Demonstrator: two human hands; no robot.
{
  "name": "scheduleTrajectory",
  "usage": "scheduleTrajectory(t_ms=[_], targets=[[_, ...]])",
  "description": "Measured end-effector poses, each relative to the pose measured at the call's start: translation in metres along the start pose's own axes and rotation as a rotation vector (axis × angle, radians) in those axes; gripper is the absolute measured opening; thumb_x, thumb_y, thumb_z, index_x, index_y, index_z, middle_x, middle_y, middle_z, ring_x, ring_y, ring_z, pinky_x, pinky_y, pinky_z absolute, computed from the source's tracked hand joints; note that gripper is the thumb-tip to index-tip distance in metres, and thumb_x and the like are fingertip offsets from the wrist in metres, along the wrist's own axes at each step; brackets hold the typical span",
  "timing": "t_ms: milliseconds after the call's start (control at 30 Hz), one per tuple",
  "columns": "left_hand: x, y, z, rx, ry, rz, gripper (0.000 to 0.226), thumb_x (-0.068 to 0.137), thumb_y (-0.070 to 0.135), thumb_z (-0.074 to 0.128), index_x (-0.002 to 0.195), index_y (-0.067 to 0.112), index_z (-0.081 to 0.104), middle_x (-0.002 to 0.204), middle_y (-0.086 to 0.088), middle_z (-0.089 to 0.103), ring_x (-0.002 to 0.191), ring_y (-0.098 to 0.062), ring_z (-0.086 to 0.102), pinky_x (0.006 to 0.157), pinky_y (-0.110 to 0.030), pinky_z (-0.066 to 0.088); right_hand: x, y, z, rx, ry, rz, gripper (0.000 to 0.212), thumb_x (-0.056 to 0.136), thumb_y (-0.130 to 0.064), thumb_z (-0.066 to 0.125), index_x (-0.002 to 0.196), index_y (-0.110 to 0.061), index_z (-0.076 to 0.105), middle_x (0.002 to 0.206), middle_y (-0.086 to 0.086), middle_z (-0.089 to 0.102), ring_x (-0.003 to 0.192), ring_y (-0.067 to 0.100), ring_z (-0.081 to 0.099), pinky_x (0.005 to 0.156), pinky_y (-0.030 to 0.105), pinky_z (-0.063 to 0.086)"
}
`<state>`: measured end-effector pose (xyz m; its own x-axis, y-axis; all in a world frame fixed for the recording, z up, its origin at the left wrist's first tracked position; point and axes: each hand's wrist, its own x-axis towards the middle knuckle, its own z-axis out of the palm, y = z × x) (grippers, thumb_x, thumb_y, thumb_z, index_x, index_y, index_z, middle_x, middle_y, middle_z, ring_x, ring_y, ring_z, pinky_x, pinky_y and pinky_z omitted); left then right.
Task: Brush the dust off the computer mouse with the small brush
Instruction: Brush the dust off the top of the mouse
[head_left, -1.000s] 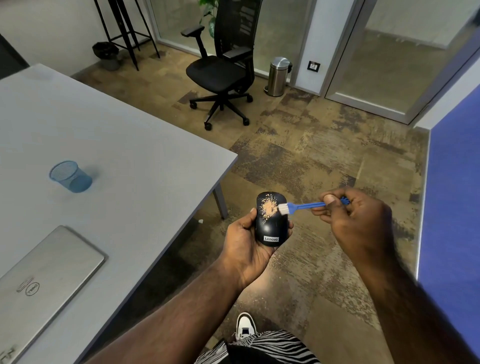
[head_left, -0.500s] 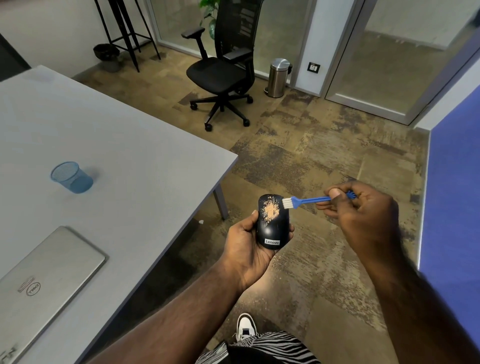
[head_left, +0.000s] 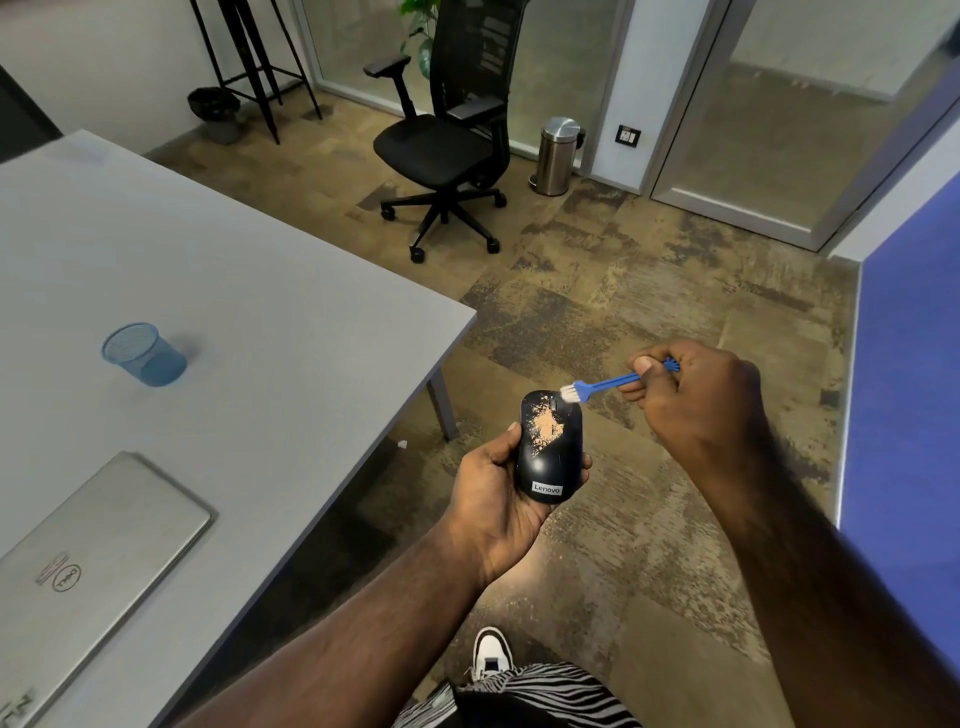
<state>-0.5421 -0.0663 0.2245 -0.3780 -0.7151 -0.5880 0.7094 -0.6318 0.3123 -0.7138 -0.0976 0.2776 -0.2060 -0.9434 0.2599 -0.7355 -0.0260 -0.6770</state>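
A black Lenovo computer mouse (head_left: 551, 462) rests upright in my left hand (head_left: 493, 493), held over the floor to the right of the table. A patch of tan dust (head_left: 545, 427) covers its upper middle. My right hand (head_left: 696, 400) pinches a small blue brush (head_left: 605, 385) by its handle. The white bristles (head_left: 570, 392) sit at the mouse's top right edge, just above the dust patch.
A grey table (head_left: 234, 291) stands at the left with a blue mesh cup (head_left: 145, 354) and a closed silver laptop (head_left: 88, 561). A black office chair (head_left: 447, 145) and a steel bin (head_left: 557, 155) stand farther back. A blue wall panel (head_left: 909, 415) runs along the right.
The brush has moved from the right side of the mouse up to its top right edge. The dust patch looks more spread out. My left hand keeps the mouse nearly still.
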Motion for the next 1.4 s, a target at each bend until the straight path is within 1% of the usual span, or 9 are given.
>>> scheduleTrajectory(t_ms=[167,367,567,733,933,1067,1200,1333,1400], targets=[[0.000,0.001,0.000,0.004,-0.009,-0.001,0.049,0.099,0.030,0.035,0.128,-0.006,0.053,0.122,-0.029,0.059,0.092,-0.040,0.061,0.084,-0.044,0.053,0.006,0.000,0.001,0.057,-0.008,0.030,0.012,0.094,-0.016,0.062,0.094,-0.016,0.073,0.071,-0.011,0.069,0.070,0.009,0.073,0.070,0.040,0.063],[0.000,0.003,-0.001,0.005,-0.008,0.008,0.048,0.099,0.029,0.035,0.124,-0.006,0.057,0.118,-0.028,0.060,0.089,-0.039,0.062,0.085,-0.044,0.052,0.004,-0.001,0.000,0.061,-0.048,-0.004,0.011,0.093,-0.015,0.063,0.089,-0.019,0.072,0.068,-0.015,0.069,0.066,0.009,0.073,0.066,0.039,0.063],[0.000,0.002,0.001,0.014,-0.006,-0.011,0.049,0.098,0.029,0.036,0.130,-0.005,0.053,0.123,-0.028,0.058,0.090,-0.039,0.062,0.086,-0.044,0.051,0.012,0.003,0.002,0.126,-0.039,0.046,0.010,0.093,-0.018,0.063,0.093,-0.017,0.073,0.074,-0.005,0.073,0.071,0.015,0.075,0.069,0.044,0.063],[-0.001,0.002,0.002,0.029,0.007,-0.008,0.048,0.098,0.028,0.036,0.130,-0.004,0.053,0.124,-0.029,0.058,0.090,-0.039,0.062,0.083,-0.043,0.053,0.011,-0.001,0.004,0.009,-0.051,-0.010,0.010,0.093,-0.016,0.063,0.089,-0.019,0.072,0.066,-0.018,0.066,0.065,0.007,0.071,0.064,0.038,0.063],[-0.001,0.003,0.003,0.045,0.015,-0.006,0.048,0.099,0.030,0.035,0.130,-0.002,0.053,0.123,-0.030,0.057,0.090,-0.039,0.063,0.079,-0.041,0.056,0.015,-0.007,0.004,0.129,-0.105,-0.015,0.010,0.093,-0.014,0.063,0.093,-0.014,0.073,0.072,-0.006,0.073,0.067,0.009,0.074,0.067,0.039,0.064],[-0.001,0.001,0.002,0.067,0.019,-0.005,0.048,0.099,0.030,0.035,0.127,-0.004,0.055,0.120,-0.030,0.059,0.089,-0.039,0.063,0.083,-0.042,0.054,0.017,-0.010,0.006,-0.023,-0.098,-0.026,0.010,0.093,-0.015,0.063,0.092,-0.015,0.073,0.074,-0.002,0.072,0.071,0.017,0.073,0.066,0.032,0.060],[-0.001,0.000,0.001,0.072,0.024,-0.006,0.048,0.099,0.029,0.036,0.127,-0.005,0.055,0.116,-0.031,0.060,0.089,-0.039,0.064,0.084,-0.042,0.054,0.020,-0.011,0.002,0.019,-0.078,-0.026,0.010,0.093,-0.016,0.063,0.092,-0.013,0.073,0.073,-0.001,0.072,0.070,0.018,0.072,0.067,0.040,0.062],[-0.001,0.001,0.002,0.077,0.024,0.005,0.048,0.100,0.029,0.035,0.128,-0.004,0.054,0.120,-0.031,0.058,0.091,-0.040,0.062,0.087,-0.043,0.051,0.018,-0.014,0.005,-0.031,-0.125,-0.042,0.011,0.093,-0.017,0.063,0.092,-0.015,0.073,0.076,0.003,0.074,0.069,0.017,0.071,0.064,0.033,0.060],[-0.002,0.000,0.002,0.077,0.023,0.004,0.048,0.099,0.029,0.035,0.129,-0.005,0.053,0.121,-0.030,0.058,0.091,-0.040,0.061,0.089,-0.044,0.049,0.021,-0.011,0.003,-0.057,-0.095,-0.012,0.011,0.094,-0.017,0.062,0.093,-0.015,0.073,0.079,0.004,0.074,0.073,0.020,0.072,0.067,0.036,0.061]])
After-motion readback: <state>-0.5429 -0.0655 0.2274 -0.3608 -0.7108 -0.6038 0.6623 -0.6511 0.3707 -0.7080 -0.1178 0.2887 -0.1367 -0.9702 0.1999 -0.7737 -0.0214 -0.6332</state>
